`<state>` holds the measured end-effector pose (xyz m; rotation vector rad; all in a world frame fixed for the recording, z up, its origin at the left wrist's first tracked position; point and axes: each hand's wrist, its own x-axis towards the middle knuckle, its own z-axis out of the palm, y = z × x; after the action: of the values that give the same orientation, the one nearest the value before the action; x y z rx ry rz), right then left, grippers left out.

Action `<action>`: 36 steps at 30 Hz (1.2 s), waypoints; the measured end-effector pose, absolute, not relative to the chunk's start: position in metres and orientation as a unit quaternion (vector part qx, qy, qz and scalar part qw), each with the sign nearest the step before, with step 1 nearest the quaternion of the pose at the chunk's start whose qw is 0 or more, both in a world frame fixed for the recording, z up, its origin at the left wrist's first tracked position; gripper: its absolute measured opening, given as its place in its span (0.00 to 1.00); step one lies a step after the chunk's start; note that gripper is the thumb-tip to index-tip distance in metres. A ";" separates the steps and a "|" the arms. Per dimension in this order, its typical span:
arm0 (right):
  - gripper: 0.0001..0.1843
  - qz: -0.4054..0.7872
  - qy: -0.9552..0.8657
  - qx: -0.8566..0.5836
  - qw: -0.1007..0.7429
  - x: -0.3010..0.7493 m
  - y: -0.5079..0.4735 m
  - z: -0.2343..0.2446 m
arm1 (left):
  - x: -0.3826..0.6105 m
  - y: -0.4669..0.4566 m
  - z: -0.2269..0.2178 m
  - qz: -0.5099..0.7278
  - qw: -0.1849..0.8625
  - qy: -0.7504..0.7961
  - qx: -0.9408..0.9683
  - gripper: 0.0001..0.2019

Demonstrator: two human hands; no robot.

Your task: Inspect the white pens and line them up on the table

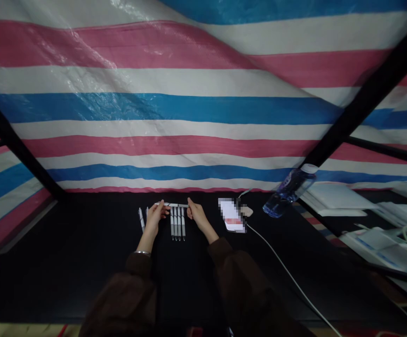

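Note:
A white pen [174,205] is held level above the black table [84,252], one end pinched in my left hand [155,216] and the other in my right hand [197,215]. Below it, between my hands, several white pens [177,223] lie side by side, pointing away from me. Two more pens [141,218] lie just left of my left hand. A bracelet shows on my left wrist, and both arms wear dark brown sleeves.
A blurred phone-like object [232,215] lies right of my right hand, with a white cable [280,262] running toward the lower right. A clear water bottle [289,189] leans farther right. A striped pink, white and blue tarp [175,107] hangs behind. Papers and trays [372,234] sit at far right.

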<state>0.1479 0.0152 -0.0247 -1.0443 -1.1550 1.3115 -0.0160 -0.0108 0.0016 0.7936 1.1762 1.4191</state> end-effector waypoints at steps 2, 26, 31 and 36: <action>0.27 0.554 -0.476 -0.435 0.527 0.148 0.016 -0.025 | -0.016 -0.010 0.001 0.598 0.537 0.495 0.331 0.19; 0.30 0.503 -0.524 -0.464 0.507 0.146 0.011 -0.024 | -0.015 -0.009 0.003 0.585 0.531 0.512 0.337 0.20; 0.27 0.483 -0.549 -0.458 0.505 0.145 0.008 -0.017 | -0.015 -0.009 0.004 0.586 0.531 0.509 0.339 0.20; 0.31 0.458 -0.582 -0.479 0.472 0.146 0.008 -0.018 | -0.015 -0.010 0.004 0.582 0.524 0.514 0.351 0.20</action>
<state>0.1460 0.0077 -0.0183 -1.1722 -1.4237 1.1205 -0.0151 -0.0102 0.0040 0.8399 1.2295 1.3928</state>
